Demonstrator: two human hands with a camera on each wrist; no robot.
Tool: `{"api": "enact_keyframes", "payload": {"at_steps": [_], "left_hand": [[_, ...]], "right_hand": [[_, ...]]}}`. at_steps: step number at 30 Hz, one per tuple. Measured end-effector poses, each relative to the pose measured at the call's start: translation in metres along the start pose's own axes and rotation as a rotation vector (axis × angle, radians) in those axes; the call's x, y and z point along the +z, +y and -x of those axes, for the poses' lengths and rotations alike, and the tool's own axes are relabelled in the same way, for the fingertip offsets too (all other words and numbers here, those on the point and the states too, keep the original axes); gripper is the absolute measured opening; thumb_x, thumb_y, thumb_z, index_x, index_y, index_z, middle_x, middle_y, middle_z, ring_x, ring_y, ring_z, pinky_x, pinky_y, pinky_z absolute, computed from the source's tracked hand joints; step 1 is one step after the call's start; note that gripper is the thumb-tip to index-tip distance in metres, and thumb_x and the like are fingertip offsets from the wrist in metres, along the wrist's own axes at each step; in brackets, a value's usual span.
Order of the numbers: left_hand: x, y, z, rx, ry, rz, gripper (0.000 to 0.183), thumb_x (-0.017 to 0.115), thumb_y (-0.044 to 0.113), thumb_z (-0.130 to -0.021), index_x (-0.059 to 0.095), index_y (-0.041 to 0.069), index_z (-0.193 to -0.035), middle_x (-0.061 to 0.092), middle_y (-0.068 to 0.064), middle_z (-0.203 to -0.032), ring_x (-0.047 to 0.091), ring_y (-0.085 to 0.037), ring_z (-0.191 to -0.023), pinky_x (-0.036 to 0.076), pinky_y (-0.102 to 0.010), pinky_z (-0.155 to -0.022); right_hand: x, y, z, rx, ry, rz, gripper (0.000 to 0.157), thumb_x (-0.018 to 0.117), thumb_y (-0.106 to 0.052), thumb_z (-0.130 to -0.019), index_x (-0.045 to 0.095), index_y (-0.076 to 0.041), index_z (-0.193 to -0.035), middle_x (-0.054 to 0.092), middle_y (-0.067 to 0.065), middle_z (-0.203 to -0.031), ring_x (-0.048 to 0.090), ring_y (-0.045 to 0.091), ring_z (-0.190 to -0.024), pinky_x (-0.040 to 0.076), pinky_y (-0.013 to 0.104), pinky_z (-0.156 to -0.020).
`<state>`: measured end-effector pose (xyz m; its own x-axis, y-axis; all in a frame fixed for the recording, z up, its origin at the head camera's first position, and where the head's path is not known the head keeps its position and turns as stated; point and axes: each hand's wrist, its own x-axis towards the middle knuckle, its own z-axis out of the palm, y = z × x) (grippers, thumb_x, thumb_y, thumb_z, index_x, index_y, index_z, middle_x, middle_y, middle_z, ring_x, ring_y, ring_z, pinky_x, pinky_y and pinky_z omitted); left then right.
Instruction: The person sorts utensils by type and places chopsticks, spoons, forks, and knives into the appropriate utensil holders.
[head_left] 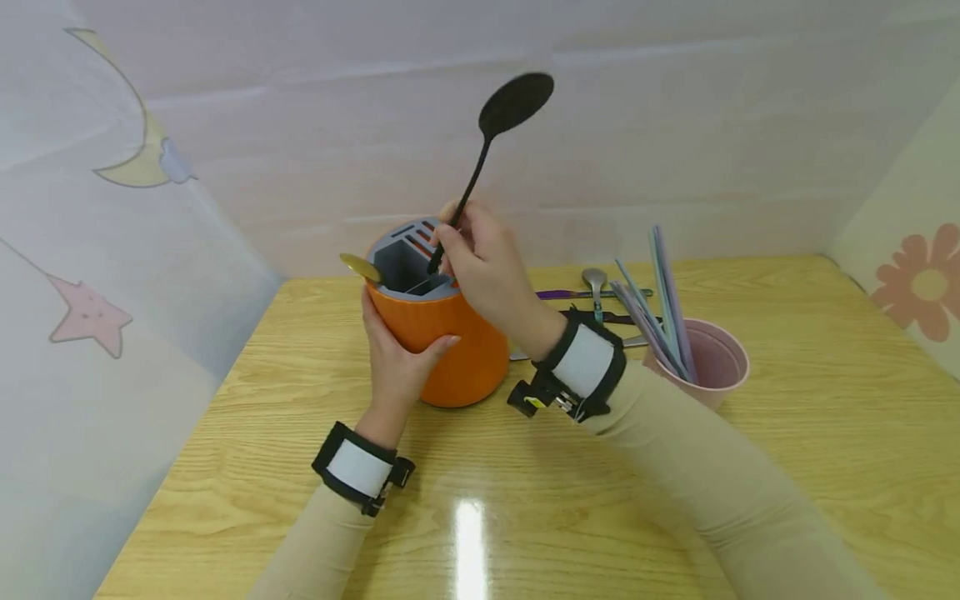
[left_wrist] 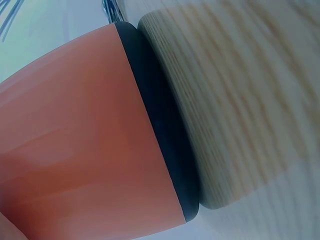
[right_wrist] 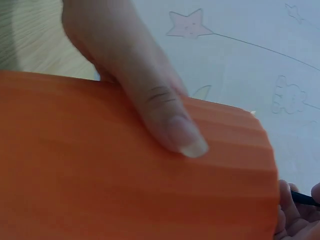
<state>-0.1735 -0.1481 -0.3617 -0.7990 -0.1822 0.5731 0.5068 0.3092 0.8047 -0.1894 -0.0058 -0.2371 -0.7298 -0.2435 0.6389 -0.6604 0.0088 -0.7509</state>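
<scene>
My left hand [head_left: 399, 367] grips an orange utensil holder [head_left: 467, 358], its thumb across the front. The holder has a grey top with slots and a larger open compartment, and stands tilted in the head view. With my right hand [head_left: 491, 267] I pinch the dark handle of a black long-handled spoon [head_left: 517, 102], bowl upward. The handle's lower end is at the compartment's opening; how deep it reaches is hidden. A gold spoon [head_left: 361, 267] sticks out over the holder's left rim. In the left wrist view the holder's dark base [left_wrist: 160, 125] shows.
Right of the holder lie a silver spoon [head_left: 595, 283], a purple-toned utensil [head_left: 558, 294] and other cutlery, partly behind my right wrist. A pink cup [head_left: 720, 354] with several pastel sticks [head_left: 660, 304] stands farther right. A printed cloth wall [head_left: 675, 150] rises behind the wooden table [head_left: 262, 408].
</scene>
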Motion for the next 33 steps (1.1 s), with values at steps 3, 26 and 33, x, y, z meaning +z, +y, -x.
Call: {"api": "enact_keyframes", "payload": {"at_steps": [3,26,33], "left_hand": [[0.000,-0.002,0.001,0.007,0.002,-0.007,0.133,0.071,0.073,-0.063,0.001,0.007,-0.154,0.020,-0.012,-0.154,0.033,-0.025,-0.133,0.029,-0.040,-0.111],[0.000,-0.002,0.001,-0.028,-0.012,-0.019,0.139,0.070,0.077,-0.060,-0.002,0.004,-0.153,0.015,-0.016,-0.156,0.031,-0.031,-0.135,0.026,-0.046,-0.112],[0.001,0.002,0.004,-0.003,0.010,-0.038,0.132,0.067,0.075,-0.065,0.000,0.004,-0.153,0.017,-0.015,-0.155,0.030,-0.029,-0.135,0.027,-0.045,-0.112]], "right_hand": [[0.004,0.004,0.001,0.040,-0.055,0.061,0.008,0.046,0.000,-0.101,0.051,0.005,-0.101,0.055,0.022,-0.083,0.051,0.030,-0.066,0.043,0.026,-0.060],[0.006,-0.009,0.002,0.316,-0.278,0.423,0.033,0.058,-0.009,-0.098,0.049,0.007,-0.126,0.061,0.016,-0.092,0.057,0.025,-0.076,0.048,0.029,-0.068],[-0.004,-0.002,0.018,0.165,-0.227,0.310,0.059,0.066,-0.007,-0.092,0.038,0.008,-0.142,0.057,0.019,-0.124,0.058,0.027,-0.103,0.050,0.034,-0.088]]}}
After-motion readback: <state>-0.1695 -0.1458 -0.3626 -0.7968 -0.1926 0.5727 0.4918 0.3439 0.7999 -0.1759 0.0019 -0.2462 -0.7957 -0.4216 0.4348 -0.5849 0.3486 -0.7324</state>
